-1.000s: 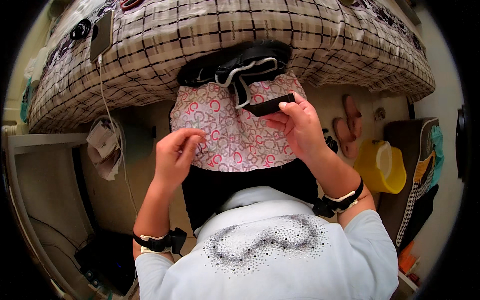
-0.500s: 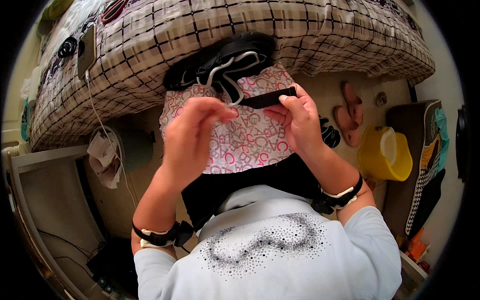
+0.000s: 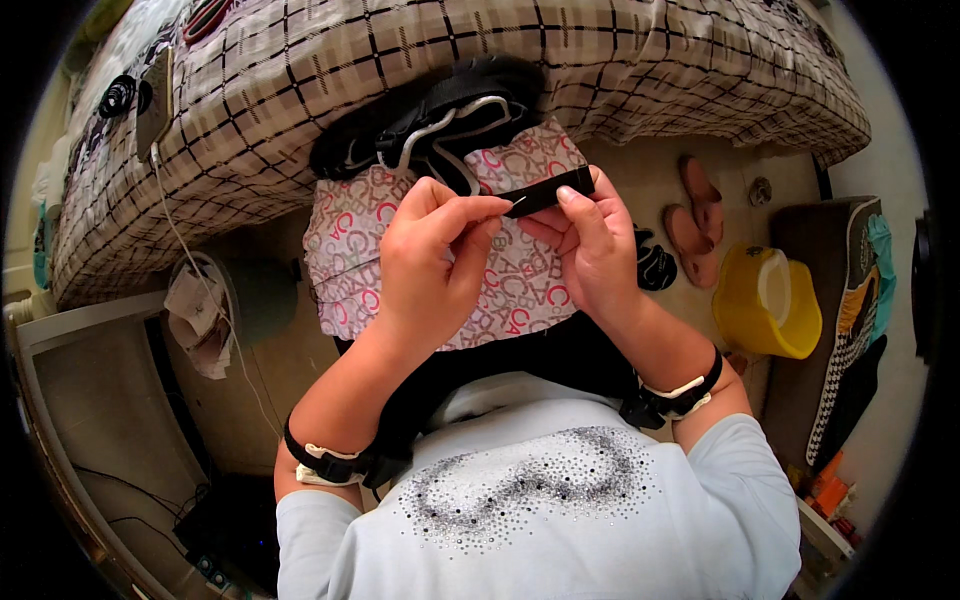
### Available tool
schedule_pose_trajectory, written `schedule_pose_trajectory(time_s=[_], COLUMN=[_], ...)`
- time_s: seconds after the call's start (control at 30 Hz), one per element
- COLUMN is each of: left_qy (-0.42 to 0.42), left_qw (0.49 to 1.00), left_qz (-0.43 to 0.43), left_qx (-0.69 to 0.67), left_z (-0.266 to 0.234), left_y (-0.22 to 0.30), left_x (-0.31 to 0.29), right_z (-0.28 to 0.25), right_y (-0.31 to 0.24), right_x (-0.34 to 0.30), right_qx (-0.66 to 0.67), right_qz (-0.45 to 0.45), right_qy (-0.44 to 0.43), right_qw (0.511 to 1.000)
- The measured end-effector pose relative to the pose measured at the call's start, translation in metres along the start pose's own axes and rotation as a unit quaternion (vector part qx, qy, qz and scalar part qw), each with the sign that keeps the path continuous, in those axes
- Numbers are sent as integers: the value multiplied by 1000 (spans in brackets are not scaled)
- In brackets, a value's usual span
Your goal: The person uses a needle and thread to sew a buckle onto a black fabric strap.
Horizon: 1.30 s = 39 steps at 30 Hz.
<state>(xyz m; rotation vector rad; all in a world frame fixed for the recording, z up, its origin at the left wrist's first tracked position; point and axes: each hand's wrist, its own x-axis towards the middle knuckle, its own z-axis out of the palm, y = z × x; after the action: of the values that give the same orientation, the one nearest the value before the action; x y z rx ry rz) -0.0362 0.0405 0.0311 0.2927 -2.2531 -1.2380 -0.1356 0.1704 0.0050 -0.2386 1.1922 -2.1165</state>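
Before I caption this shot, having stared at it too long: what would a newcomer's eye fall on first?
Probably the black strap at the centre, gripped by the right hand, with the fingertips of the left hand close by. Just beyond is a black, white-trimmed sandal, at the far end of the pink-and-grey printed cloth. A bright yellow tub at the right likely catches the eye next.

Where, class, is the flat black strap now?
The flat black strap is in the head view, above and right of centre, pinched in the right hand over the pink-patterned white cloth.
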Motion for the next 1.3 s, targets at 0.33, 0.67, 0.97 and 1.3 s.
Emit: schedule_pose_trajectory(time_s=[0.33, 0.67, 0.97, 1.3], left_qy=[44, 50, 23, 35], left_qw=[999, 995, 999, 998], left_qz=[15, 67, -20, -43], left_qx=[5, 62, 26, 4], left_z=[8, 3, -21, -24], left_y=[-11, -8, -7, -12], left_x=[3, -2, -34, -34], right_z=[-2, 8, 21, 26], right_y=[-8, -8, 0, -1], right_x=[4, -10, -22, -22], right_qx=[25, 10, 69, 58], right_qz=[84, 83, 200, 204], right_qy=[27, -31, -10, -8], right_qw=[996, 996, 977, 977])
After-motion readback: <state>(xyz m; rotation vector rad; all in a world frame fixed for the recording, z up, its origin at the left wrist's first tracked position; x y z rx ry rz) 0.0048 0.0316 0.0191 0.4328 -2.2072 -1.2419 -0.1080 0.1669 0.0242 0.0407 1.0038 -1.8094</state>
